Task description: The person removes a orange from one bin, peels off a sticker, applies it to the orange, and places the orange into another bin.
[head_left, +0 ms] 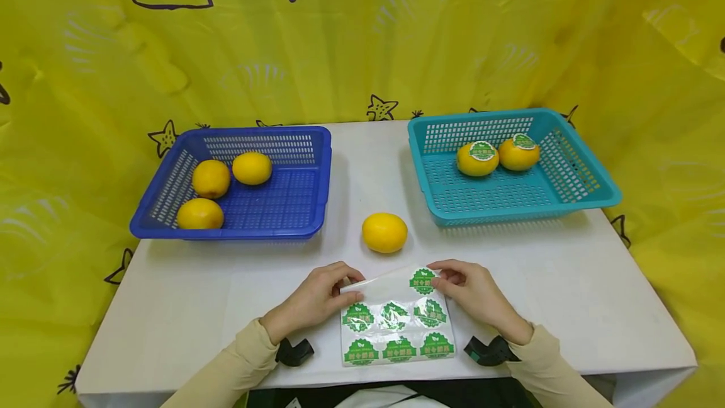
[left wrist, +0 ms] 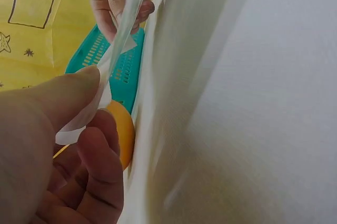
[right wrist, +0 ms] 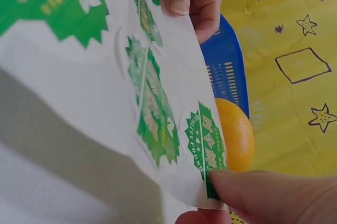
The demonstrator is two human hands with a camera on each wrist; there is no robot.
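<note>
A white sticker sheet [head_left: 396,332] with several green round labels is held at its upper corners by both hands. My left hand [head_left: 320,300] pinches the upper left corner between thumb and fingers, where no labels remain on the backing. At the upper right corner my right hand [head_left: 476,289] grips the sheet, its thumb over the edge of a green label [right wrist: 202,145]. Just beyond the sheet a lemon [head_left: 384,232] lies on the white table, without a label. From the left wrist view the sheet [left wrist: 124,39] appears nearly edge-on.
A blue basket [head_left: 231,233] at the back left contains 3 lemons without visible labels. At the back right, a teal basket [head_left: 527,211] contains two lemons [head_left: 477,158] bearing green labels. The white table [head_left: 187,320] meets a yellow patterned curtain [head_left: 340,49] behind.
</note>
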